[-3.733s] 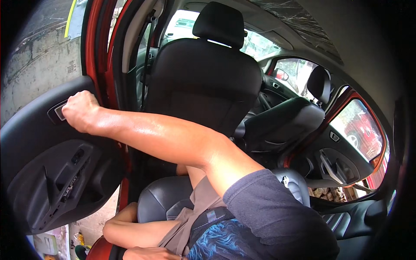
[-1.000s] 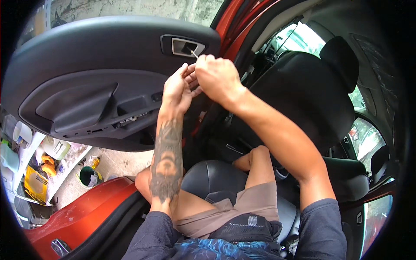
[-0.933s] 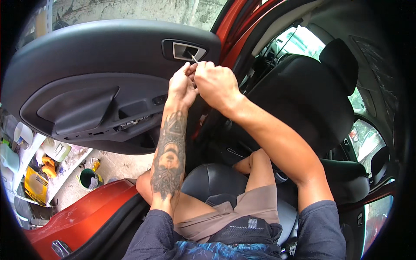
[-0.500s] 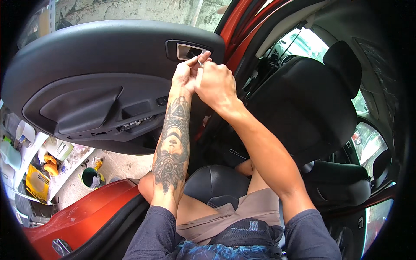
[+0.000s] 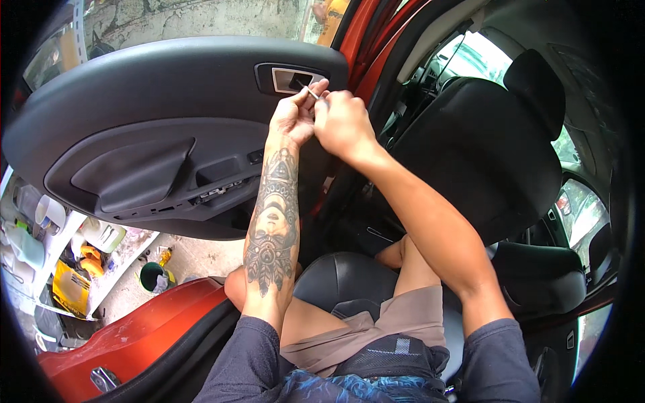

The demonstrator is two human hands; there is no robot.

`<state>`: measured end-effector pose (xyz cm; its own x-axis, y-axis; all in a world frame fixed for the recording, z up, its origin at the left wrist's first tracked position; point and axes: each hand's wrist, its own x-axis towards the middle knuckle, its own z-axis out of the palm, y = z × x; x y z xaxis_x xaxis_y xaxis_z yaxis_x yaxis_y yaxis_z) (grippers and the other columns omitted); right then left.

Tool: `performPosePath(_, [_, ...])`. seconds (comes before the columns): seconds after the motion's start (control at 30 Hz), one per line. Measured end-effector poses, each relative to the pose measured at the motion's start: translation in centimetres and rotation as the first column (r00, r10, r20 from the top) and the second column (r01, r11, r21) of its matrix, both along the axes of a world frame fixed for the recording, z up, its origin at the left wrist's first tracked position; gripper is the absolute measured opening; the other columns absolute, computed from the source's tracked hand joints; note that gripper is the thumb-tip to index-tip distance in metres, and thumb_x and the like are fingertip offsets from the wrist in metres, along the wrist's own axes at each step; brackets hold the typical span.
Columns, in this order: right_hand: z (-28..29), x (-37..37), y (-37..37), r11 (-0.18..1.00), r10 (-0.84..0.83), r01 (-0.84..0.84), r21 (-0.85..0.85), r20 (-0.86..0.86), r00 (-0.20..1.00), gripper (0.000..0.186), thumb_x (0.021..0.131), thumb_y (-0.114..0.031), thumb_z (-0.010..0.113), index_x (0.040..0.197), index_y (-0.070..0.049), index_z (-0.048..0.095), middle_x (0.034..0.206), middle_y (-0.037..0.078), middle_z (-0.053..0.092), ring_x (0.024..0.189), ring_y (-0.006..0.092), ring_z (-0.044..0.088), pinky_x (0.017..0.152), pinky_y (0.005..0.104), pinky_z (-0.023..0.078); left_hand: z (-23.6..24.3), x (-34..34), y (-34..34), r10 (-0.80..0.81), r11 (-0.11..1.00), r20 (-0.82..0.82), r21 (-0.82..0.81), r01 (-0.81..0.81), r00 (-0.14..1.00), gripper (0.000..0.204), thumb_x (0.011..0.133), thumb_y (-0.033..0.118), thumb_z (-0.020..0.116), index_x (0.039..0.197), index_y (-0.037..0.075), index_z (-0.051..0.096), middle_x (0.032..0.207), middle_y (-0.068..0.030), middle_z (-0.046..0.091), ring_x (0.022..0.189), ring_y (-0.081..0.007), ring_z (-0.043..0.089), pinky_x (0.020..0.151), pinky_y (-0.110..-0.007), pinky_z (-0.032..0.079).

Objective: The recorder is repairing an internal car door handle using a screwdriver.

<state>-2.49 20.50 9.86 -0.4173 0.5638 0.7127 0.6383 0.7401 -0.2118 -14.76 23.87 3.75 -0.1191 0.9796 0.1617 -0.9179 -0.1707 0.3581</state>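
My right hand [image 5: 344, 126] is closed around what looks like a screwdriver, its handle hidden in the fist. The screwdriver's thin metal shaft [image 5: 312, 93] slants up and left, towards the inner door handle recess [image 5: 285, 80] with its pale frame. My left hand [image 5: 295, 119], palm turned up, has its thumb and fingers around the shaft near its dark far end. Whether the tip touches anything in the recess I cannot tell. Both hands are just in front of the dark door panel [image 5: 161, 91].
Below the recess, the door panel has an armrest pull [image 5: 144, 176] and an uncovered slot [image 5: 216, 193]. A black front seat [image 5: 470, 158] stands to the right. The orange door sill [image 5: 134, 316] is lower left; beyond it are a dark bucket [image 5: 153, 277] and a shelf with bottles [image 5: 104, 235].
My right hand has drawn slightly right, away from my left hand, and more of the shaft shows between them. An orange-yellow shape has come into view beyond the window. The view has shifted a little.
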Motion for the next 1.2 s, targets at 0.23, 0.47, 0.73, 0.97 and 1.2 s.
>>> performPosePath(0.23, [1.3, 0.5, -2.0, 0.991, -0.005, 0.025, -0.134, 0.144, 0.990, 0.023, 0.082, -0.017, 0.055, 0.091, 0.003, 0.061, 0.065, 0.013, 0.060, 0.063, 0.0281, 0.064, 0.060, 0.0380, 0.052, 0.1, -0.9, 1.0, 0.015, 0.996, 0.003, -0.093, -0.014, 1.000, 0.017, 0.092, 0.011, 0.050, 0.100, -0.002, 0.058, 0.092, -0.0117, 0.065, 0.088, -0.0238, 0.061, 0.085, -0.041, 0.049])
performPosePath(0.47, [-0.3, -0.3, -2.1, 0.972, -0.141, 0.040, 0.232, 0.435, 0.890, 0.026, 0.077, -0.016, 0.059, 0.095, 0.003, 0.058, 0.069, 0.018, 0.061, 0.071, 0.0343, 0.065, 0.062, 0.0416, 0.053, -0.8, -1.4, 0.2, -0.109, 0.987, -0.054, 0.113, 0.114, 0.993, 0.027, 0.096, 0.015, 0.040, 0.107, -0.004, 0.057, 0.110, -0.0150, 0.062, 0.106, -0.0247, 0.057, 0.098, -0.040, 0.042])
performPosePath(0.73, [0.9, -0.2, -2.5, 0.980, -0.027, 0.011, -0.201, -0.074, 0.997, 0.016, 0.083, -0.016, 0.056, 0.077, -0.001, 0.059, 0.066, 0.013, 0.060, 0.066, 0.0289, 0.066, 0.054, 0.0367, 0.051, 1.2, -1.1, 0.2, -0.029, 0.998, -0.021, -0.063, 0.028, 0.999, 0.023, 0.095, 0.016, 0.043, 0.099, -0.001, 0.059, 0.089, -0.0109, 0.065, 0.090, -0.0244, 0.062, 0.084, -0.041, 0.050])
performPosePath(0.97, [0.6, 1.0, -1.8, 0.970, -0.139, 0.016, 0.244, 0.496, 0.857, 0.018, 0.079, -0.010, 0.054, 0.093, 0.001, 0.058, 0.077, 0.021, 0.064, 0.068, 0.0298, 0.066, 0.057, 0.0372, 0.054, 0.7, -0.8, -0.5, -0.018, 0.999, -0.089, -0.048, 0.014, 0.996, 0.028, 0.096, 0.015, 0.040, 0.105, -0.003, 0.059, 0.098, -0.0132, 0.065, 0.094, -0.0236, 0.061, 0.091, -0.040, 0.047])
performPosePath(1.2, [1.2, -0.7, -0.9, 0.343, -0.196, -0.535, -0.772, -0.616, 0.763, 0.022, 0.087, -0.019, 0.053, 0.081, 0.001, 0.060, 0.066, 0.010, 0.060, 0.054, 0.0214, 0.058, 0.051, 0.0369, 0.046, 0.8, -1.2, -0.4, -0.005, 1.000, -0.193, -0.005, 0.004, 0.981, 0.027, 0.095, 0.017, 0.043, 0.107, -0.001, 0.059, 0.096, -0.0102, 0.065, 0.094, -0.0211, 0.060, 0.086, -0.038, 0.047])
